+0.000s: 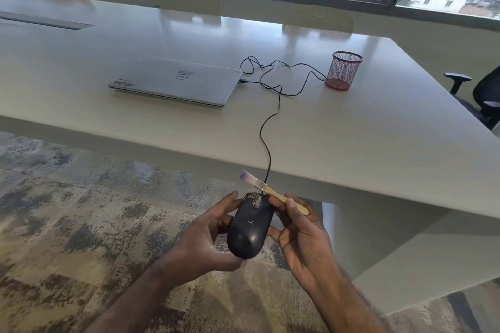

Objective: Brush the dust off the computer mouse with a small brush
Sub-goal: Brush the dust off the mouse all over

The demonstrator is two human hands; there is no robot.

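**Mouse held off the surface, brush lifted clear**

I saw the left hand (208,235) cradling the black mouse (250,227) from below and the side, in front of the surface (351,138) and above the patterned carpet (81,211). My right hand (303,235) pinched the wooden handle of the small brush (270,190) between thumb and fingers, its purple-tipped bristles pointing up and away, off the mouse. Pale dust showed near the mouse's front end. The mouse's cable (270,127) ran up over the surface edge toward a closed laptop (176,81). A red mesh cup (343,70) stood to the laptop's right, well apart.
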